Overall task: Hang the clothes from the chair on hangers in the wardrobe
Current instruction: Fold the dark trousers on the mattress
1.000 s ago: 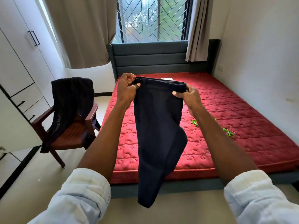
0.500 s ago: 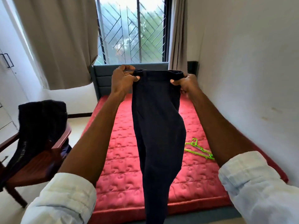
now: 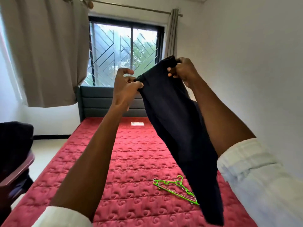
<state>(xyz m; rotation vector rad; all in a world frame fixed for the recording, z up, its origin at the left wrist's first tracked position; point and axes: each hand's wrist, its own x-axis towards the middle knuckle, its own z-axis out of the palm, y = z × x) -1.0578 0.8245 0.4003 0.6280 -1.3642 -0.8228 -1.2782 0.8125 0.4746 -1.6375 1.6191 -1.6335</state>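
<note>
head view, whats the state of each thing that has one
trousers: held up by the waistband, hanging over the bed
left hand: pinches the waistband
right hand: grips the waistband, higher up
green hangers: lying on the red mattress, unused
dark garment: draped on the chair
curtains: drawn aside, window uncovered

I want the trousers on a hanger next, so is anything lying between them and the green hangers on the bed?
Nothing visible does. The left hand and right hand pinch the dark trousers by the waistband above the red mattress; their lower end hangs in front of the green hangers, partly hiding them.
</note>
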